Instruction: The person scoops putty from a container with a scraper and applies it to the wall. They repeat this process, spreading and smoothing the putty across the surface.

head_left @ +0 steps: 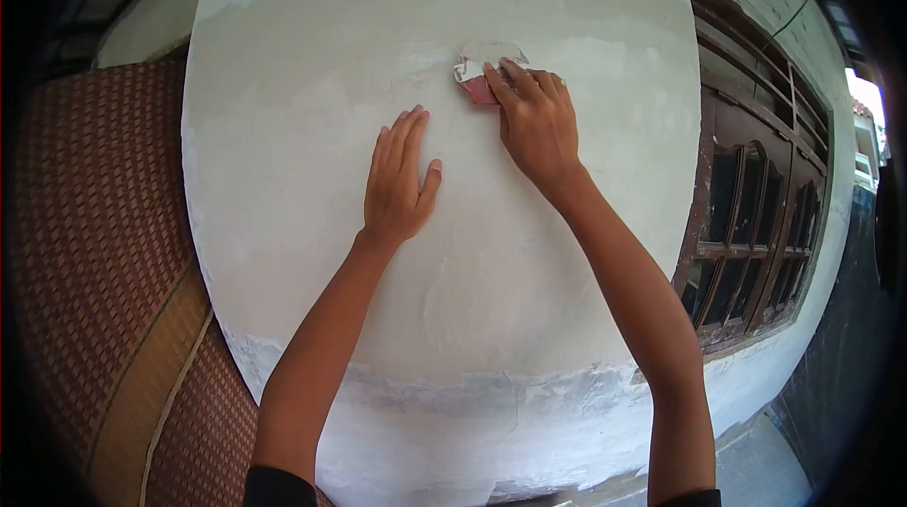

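A pale plastered wall point(491, 252) fills the middle of the view, with rougher whitish patches along its lower part. High on it, my right hand point(540, 115) is closed on a pinkish-red pad point(480, 89) smeared with white, which lies against the wall. The fingers cover part of the pad. Left of and below it, my left hand point(402, 176) rests flat on the wall with its fingers stretched out and the thumb apart, holding nothing.
A brown woven panel point(104, 223) with a tan band stands along the left side. On the right is a dark wooden window frame point(746, 247) with glass panes. A grey floor point(761, 464) shows at the lower right.
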Demonstrator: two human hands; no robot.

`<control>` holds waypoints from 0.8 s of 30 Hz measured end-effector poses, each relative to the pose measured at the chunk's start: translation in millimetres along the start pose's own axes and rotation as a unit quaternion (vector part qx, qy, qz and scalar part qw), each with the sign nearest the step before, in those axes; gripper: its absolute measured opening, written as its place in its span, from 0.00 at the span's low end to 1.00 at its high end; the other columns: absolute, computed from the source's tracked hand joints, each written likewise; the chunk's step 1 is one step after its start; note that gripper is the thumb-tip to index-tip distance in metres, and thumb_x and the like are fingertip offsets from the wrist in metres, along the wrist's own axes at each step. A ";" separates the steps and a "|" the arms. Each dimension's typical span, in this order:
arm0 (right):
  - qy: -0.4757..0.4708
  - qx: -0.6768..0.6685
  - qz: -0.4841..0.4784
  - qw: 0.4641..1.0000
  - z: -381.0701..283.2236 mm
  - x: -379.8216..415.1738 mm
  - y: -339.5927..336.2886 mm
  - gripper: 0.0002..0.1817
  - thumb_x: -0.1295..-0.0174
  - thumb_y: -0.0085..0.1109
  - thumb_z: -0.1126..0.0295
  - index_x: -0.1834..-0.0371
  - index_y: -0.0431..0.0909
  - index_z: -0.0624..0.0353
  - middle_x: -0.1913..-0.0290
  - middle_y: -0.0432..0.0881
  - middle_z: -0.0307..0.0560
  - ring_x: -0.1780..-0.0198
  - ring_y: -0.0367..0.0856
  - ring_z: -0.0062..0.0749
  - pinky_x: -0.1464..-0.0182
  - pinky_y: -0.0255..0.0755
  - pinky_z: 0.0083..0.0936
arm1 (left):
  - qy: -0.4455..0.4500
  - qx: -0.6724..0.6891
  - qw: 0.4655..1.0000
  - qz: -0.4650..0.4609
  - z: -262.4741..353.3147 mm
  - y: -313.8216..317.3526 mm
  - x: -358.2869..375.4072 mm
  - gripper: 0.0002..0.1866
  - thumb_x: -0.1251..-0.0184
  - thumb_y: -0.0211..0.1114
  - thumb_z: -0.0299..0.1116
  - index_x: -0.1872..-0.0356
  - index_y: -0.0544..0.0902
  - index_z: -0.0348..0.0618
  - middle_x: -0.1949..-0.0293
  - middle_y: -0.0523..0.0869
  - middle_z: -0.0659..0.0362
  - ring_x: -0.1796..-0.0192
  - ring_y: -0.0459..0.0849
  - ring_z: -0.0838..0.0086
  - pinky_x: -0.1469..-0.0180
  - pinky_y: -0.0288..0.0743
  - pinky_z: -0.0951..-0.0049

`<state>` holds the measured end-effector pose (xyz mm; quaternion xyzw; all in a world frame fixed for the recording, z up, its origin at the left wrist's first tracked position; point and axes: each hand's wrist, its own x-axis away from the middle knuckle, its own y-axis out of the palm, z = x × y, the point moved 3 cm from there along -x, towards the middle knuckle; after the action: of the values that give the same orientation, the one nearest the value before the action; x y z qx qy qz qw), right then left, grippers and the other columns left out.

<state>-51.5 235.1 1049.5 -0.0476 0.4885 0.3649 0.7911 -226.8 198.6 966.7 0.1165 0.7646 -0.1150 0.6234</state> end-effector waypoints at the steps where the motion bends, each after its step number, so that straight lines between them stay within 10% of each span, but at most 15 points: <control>1: 0.007 0.003 -0.029 1.000 -1.3 0.5 1.7 0.21 0.45 0.58 0.80 0.46 0.82 0.57 0.47 0.83 0.49 0.51 0.80 0.40 0.45 0.74 0.35 | 0.002 0.001 1.000 0.004 -0.5 0.5 0.5 0.30 0.30 0.51 0.33 0.28 0.60 0.37 0.28 0.64 0.50 0.25 0.60 0.56 0.24 0.48 0.51; 8: -0.022 0.042 -0.198 0.979 -1.3 -16.2 1.8 0.20 0.44 0.57 0.81 0.47 0.82 0.60 0.51 0.85 0.53 0.56 0.83 0.43 0.62 0.83 0.31 | 0.003 0.030 1.000 0.001 -3.2 -2.4 0.3 0.31 0.29 0.50 0.34 0.27 0.59 0.37 0.28 0.64 0.50 0.25 0.59 0.56 0.23 0.46 0.50; 24: -0.030 0.057 -0.289 0.955 -10.2 -16.5 -10.3 0.12 0.45 0.58 0.81 0.57 0.84 0.62 0.67 0.86 0.51 0.59 0.82 0.44 0.65 0.82 0.33 | 0.010 0.081 0.997 0.010 -5.5 -10.0 -4.9 0.30 0.28 0.50 0.34 0.28 0.58 0.34 0.28 0.63 0.47 0.25 0.59 0.54 0.24 0.47 0.51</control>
<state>-56.8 214.4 1054.6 -0.1301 0.4497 0.0938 0.8787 -234.1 190.7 972.9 0.1752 0.7579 -0.1690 0.6052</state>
